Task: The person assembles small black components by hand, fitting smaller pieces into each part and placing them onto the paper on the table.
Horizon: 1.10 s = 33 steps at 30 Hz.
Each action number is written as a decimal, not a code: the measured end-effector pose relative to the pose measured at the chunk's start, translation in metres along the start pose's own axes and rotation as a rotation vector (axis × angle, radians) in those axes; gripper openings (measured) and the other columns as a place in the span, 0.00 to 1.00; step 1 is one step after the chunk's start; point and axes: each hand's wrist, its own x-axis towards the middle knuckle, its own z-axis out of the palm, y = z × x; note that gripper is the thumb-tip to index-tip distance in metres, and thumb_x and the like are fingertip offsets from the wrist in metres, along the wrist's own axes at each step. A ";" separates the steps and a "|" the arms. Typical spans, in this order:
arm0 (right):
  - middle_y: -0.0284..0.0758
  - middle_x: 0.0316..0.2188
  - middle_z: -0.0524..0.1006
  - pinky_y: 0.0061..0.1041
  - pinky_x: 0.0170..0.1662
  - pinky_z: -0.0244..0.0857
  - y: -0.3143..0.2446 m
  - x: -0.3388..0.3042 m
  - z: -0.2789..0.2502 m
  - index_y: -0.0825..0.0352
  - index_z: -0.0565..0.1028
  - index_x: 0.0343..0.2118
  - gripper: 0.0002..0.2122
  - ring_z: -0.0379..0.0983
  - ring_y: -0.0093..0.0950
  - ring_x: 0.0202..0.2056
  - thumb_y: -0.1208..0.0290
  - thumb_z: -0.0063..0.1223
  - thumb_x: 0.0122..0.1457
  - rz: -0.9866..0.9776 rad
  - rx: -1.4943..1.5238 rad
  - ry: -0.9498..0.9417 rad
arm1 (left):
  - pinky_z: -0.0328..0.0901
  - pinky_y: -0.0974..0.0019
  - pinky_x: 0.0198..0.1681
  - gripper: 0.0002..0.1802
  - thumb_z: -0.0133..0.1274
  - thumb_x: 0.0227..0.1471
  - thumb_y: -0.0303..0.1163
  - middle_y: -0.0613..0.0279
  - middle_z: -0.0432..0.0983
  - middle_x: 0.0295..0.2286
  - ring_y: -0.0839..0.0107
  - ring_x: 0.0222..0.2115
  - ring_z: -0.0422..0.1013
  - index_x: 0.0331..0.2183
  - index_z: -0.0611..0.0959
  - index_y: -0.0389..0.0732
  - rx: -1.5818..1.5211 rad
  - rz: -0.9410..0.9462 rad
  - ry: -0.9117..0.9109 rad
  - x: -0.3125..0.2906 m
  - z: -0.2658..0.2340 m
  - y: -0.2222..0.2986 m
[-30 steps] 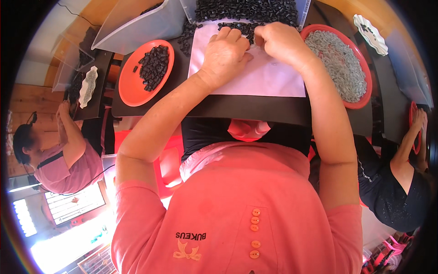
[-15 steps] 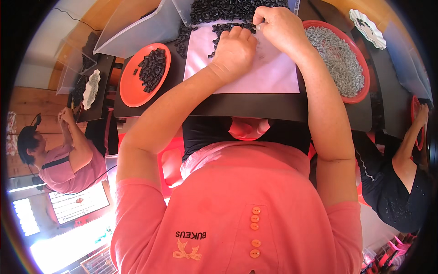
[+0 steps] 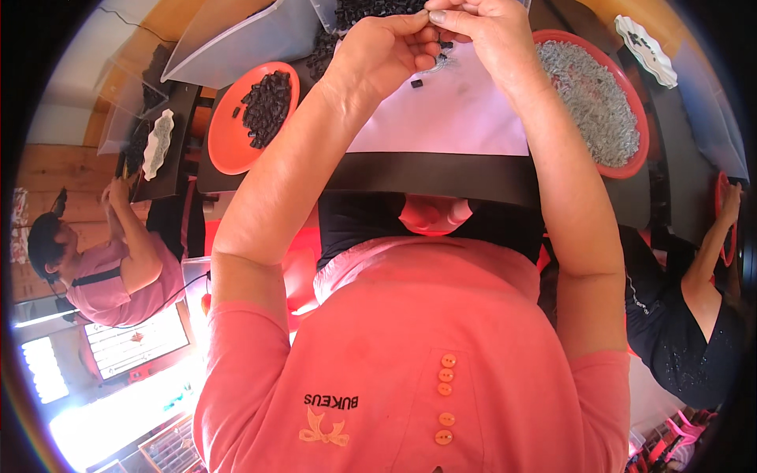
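Note:
Above the far part of a pale pink sheet (image 3: 449,130), my left hand (image 3: 378,55) and my right hand (image 3: 493,35) meet at the fingertips. Both hands pinch with thumb and forefinger, and whatever lies between them is too small and covered to name. A small black piece (image 3: 418,83) lies on the sheet just below my left fingers. More black pieces (image 3: 363,11) are heaped at the far edge, partly hidden by my hands.
An orange-red plate (image 3: 225,146) with black pieces stands at left, beside a clear plastic bin (image 3: 221,47). At right, a red tray (image 3: 643,126) holds many small clear pieces. Co-workers sit on both sides; white scalloped dishes (image 3: 160,146) stand near them.
My left hand has lifted off the black pieces on the sheet and turned, joining my right hand at the fingertips. Both hands have shifted slightly toward the far edge.

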 end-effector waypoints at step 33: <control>0.28 0.24 0.77 0.19 0.29 0.65 0.004 -0.005 -0.002 0.68 0.80 0.32 0.05 0.70 0.17 0.25 0.73 0.60 0.56 0.139 -0.274 -0.159 | 0.67 0.71 0.26 0.10 0.59 0.55 0.24 0.57 0.80 0.28 0.74 0.26 0.74 0.39 0.83 0.28 0.497 0.240 0.259 -0.032 -0.011 -0.016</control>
